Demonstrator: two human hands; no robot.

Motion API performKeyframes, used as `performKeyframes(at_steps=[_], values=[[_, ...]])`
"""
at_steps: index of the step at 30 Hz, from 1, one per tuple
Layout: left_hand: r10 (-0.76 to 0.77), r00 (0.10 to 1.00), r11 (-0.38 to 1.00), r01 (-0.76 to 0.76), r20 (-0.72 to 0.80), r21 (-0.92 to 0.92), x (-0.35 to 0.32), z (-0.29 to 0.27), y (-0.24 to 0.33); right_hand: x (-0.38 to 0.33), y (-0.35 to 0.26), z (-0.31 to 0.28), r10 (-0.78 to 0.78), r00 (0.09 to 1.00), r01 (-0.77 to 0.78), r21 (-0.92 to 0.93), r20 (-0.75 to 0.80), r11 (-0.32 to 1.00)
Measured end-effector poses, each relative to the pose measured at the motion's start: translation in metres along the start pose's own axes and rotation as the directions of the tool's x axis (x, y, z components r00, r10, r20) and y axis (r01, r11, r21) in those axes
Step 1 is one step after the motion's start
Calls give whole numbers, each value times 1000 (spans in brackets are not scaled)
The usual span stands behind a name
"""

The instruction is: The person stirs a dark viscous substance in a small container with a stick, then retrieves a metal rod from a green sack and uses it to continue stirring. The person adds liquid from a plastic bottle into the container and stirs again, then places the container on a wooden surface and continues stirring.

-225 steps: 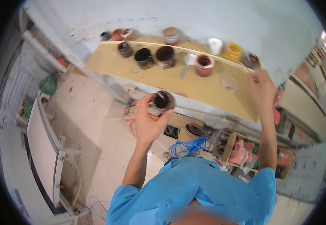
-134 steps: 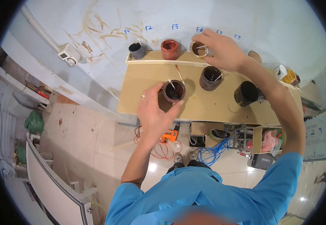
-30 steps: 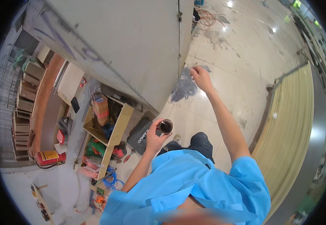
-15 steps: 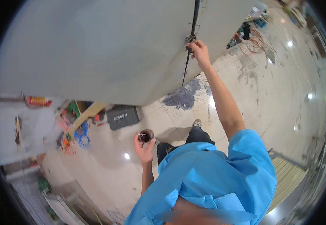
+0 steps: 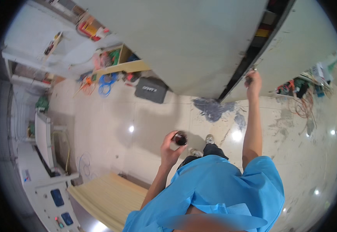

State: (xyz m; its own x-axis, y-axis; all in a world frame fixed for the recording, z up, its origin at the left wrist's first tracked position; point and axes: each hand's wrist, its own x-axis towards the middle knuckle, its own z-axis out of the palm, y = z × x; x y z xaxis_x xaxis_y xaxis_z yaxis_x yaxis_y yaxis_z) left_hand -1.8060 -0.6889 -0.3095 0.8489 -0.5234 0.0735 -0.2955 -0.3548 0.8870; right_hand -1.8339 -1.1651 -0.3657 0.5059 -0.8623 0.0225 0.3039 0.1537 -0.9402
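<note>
My left hand (image 5: 170, 149) holds a small dark cup (image 5: 180, 138) of dark liquid at chest height, upright, over the tiled floor. My right hand (image 5: 252, 79) is stretched out and up, its fingers closed on a small handle at the edge of a large pale grey panel (image 5: 184, 42). A dark gap (image 5: 249, 58) runs between that panel and the one to its right. My blue shirt fills the lower middle of the view, and my shoes show below the cup.
A dark grey case (image 5: 151, 89) lies on the floor by the wall. A low wooden shelf (image 5: 122, 65) holds coloured cables and boxes. A wooden slatted board (image 5: 102, 193) lies lower left. Loose cables (image 5: 304, 104) are scattered at the right. A dark stain (image 5: 211, 108) marks the floor.
I have turned away from the wooden shelf of cups, carrying the cup. Over the last second my right hand stayed on the panel's edge while the view swung and the gap came into sight.
</note>
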Motion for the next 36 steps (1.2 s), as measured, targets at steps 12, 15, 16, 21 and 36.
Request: performKeyframes(at_steps=[12, 15, 16, 21, 36], values=[[67, 985, 951, -15, 157, -310, -91, -10, -35, -118, 6, -65, -349, 898, 70, -697, -268, 714], [37, 982, 963, 14, 184, -270, -99, -7, -30, -132, 17, -90, -246, 904, -9, -591, -350, 807], [36, 985, 964, 11, 171, -266, -103, -7, -27, -140, 22, -93, -227, 885, -3, -493, -406, 870], [28, 991, 958, 10, 128, -287, -115, 15, -9, -177, 38, -47, 516, 832, -550, -424, -205, 719], [-20, 1000, 928, 16, -6, -372, -125, 127, 58, -3, -65, 71, -304, 895, 440, -530, 327, 725]])
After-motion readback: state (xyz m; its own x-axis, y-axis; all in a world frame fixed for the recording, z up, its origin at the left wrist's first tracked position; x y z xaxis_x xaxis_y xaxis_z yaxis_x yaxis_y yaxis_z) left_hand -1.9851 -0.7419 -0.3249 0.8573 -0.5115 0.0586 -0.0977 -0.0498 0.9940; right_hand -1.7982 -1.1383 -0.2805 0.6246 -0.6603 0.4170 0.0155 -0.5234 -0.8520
